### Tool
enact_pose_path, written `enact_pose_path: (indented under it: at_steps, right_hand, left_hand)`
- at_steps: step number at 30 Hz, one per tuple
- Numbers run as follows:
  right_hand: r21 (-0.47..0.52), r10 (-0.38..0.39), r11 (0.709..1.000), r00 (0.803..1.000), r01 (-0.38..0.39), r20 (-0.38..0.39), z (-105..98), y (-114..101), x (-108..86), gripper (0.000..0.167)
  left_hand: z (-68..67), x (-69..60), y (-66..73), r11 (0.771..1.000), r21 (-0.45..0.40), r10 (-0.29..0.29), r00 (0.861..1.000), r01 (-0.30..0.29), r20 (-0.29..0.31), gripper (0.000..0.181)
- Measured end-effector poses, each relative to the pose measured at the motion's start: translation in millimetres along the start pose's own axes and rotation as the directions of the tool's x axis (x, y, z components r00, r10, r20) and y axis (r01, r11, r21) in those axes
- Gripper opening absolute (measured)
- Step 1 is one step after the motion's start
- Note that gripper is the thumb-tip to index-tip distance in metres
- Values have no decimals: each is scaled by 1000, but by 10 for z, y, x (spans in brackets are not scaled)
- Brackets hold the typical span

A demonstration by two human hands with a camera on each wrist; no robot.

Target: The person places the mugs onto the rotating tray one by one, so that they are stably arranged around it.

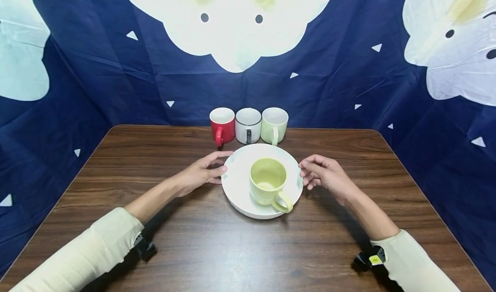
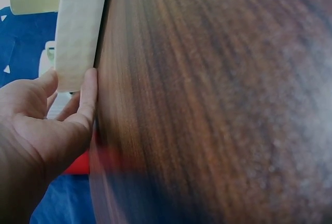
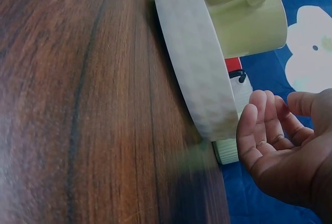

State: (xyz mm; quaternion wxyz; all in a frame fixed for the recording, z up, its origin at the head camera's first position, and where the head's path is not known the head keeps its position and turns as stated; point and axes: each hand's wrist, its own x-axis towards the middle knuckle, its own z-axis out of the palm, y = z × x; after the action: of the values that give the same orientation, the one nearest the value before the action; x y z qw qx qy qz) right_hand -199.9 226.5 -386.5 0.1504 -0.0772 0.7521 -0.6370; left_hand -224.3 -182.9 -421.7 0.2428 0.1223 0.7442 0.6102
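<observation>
A white round plate (image 1: 237,188) with a raised rim carries a yellow-green mug (image 1: 267,193), upright, its handle toward the lower right. At the plate's left edge, my left hand (image 1: 195,175) has its thumb over the rim; the left wrist view shows the hand (image 2: 49,125) pinching the plate (image 2: 78,37) between thumb and fingers. My right hand (image 1: 329,175) is beside the right edge, holding nothing. In the right wrist view its loosely bent fingers (image 3: 249,128) are near the plate wall (image 3: 194,58), with a small gap visible; the mug (image 3: 249,24) stands beyond.
Behind the plate, a red mug (image 1: 228,132), a white ribbed mug (image 1: 241,132) with a black rim and a pale green mug (image 1: 267,132) stand in a row near the back edge of the wooden table (image 1: 162,236). A blue cloth (image 1: 147,85) with clouds hangs behind.
</observation>
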Motion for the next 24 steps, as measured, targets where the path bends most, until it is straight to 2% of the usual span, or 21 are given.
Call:
enact_pose_path:
  at_steps: [16, 24]
  right_hand:
    - [-17, -4, 1000, 1000, 4, -29, -77, 4, 145, 33]
    - [-16, 6, 1000, 1000, -6, -28, -101, 27, 198, 33]
  left_hand:
    - [12, 7, 18, 1000, -4, -15, 999, 15, -28, 65]
    - [38, 39, 24, 1000, 17, -14, 997, 16, -77, 54]
